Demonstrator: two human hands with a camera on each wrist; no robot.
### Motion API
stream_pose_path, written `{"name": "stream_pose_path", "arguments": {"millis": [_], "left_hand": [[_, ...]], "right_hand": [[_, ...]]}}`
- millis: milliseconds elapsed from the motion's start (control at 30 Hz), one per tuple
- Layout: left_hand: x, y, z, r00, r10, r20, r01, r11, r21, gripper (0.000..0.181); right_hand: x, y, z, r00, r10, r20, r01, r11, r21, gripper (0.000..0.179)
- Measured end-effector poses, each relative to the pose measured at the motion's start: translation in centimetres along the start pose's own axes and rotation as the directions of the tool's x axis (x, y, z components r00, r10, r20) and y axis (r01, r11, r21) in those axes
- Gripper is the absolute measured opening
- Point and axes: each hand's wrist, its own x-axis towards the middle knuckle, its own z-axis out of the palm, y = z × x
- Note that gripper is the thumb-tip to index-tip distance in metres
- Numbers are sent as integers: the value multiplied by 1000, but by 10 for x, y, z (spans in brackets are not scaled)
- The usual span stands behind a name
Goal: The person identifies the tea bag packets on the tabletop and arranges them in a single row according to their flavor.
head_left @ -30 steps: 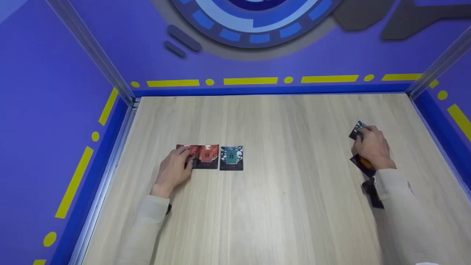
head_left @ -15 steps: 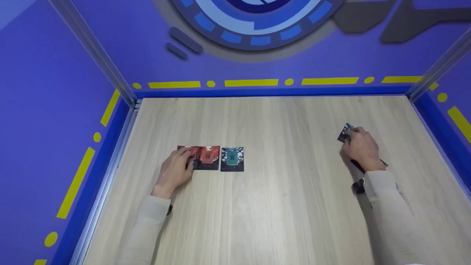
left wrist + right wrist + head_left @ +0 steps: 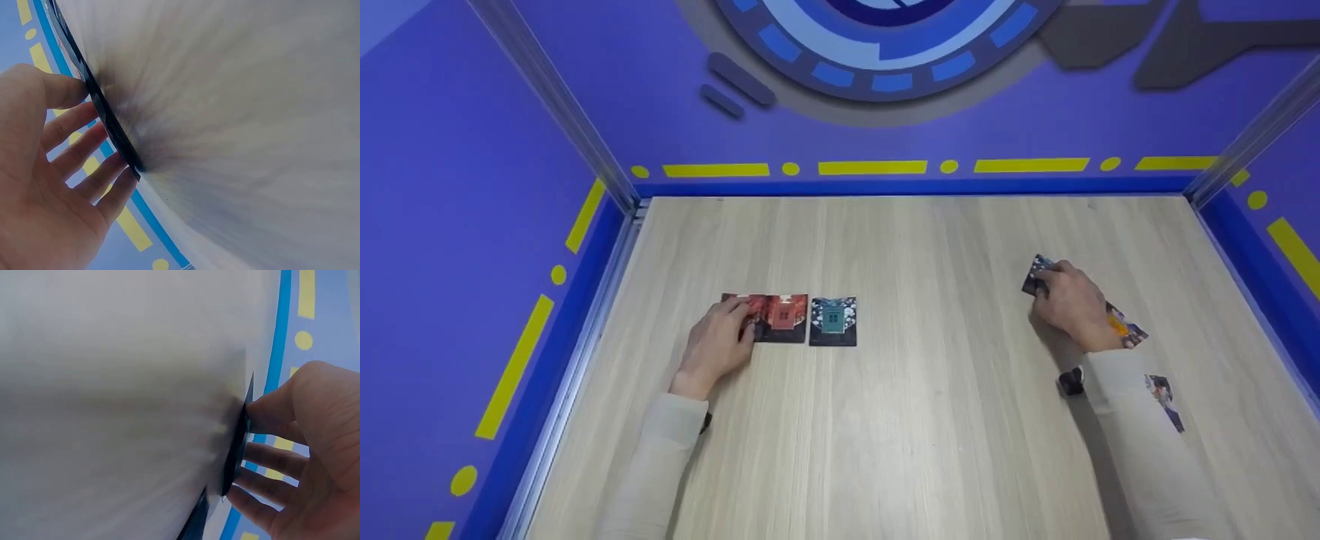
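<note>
My left hand point(image 3: 712, 346) rests its fingertips on a red-and-black picture card point(image 3: 757, 305), partly covering it. A second red card point(image 3: 786, 330) lies directly beside it, and a teal-and-black card point(image 3: 833, 319) lies just right of that. In the left wrist view, the thumb and spread fingers touch the thin dark card edge point(image 3: 115, 126). Over on the right, my right hand point(image 3: 1072, 304) holds a dark card with a white-and-teal pattern point(image 3: 1036, 272), tilted in the head view. In the right wrist view, thumb and fingertips meet this card point(image 3: 236, 450).
Behind my right wrist lies a card with an orange figure point(image 3: 1117, 324); another card point(image 3: 1165, 399) is partly hidden by the right sleeve. The wooden tabletop point(image 3: 930, 390) is bounded by a blue back wall point(image 3: 607, 97) and side walls.
My right hand has moved left with the teal-patterned card, uncovering more of the orange-figure card and the card by the sleeve. The left hand and the cards near it stay put.
</note>
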Motion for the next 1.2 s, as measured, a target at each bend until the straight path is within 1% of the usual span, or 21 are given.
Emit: {"name": "stream_pose_path", "arguments": {"millis": [200,367,567,800,933,1200], "left_hand": [[0,0,-1,1000,6,-6,-6,1000,0,33],[0,-1,-1,1000,9,-7,-9,1000,1,32],[0,-1,-1,1000,1,-4,-1,1000,2,32],[0,-2,0,1000,9,-14,-9,1000,-1,31],[-1,-4,1,1000,-3,-7,3,1000,-2,31],[1,-2,0,1000,-3,-4,3,1000,-1,33]], "right_hand": [[-1,-12,3,998,-59,21,59,998,-8,42],[-2,-21,9,995,-102,-10,102,995,-10,41],[-5,-36,16,989,-145,-29,145,989,-2,41],[-8,-57,25,984,-175,-46,174,985,-17,41],[-9,-71,31,980,-195,-40,194,981,-27,40],[-12,-95,38,970,-236,-63,236,972,-2,39]]}}
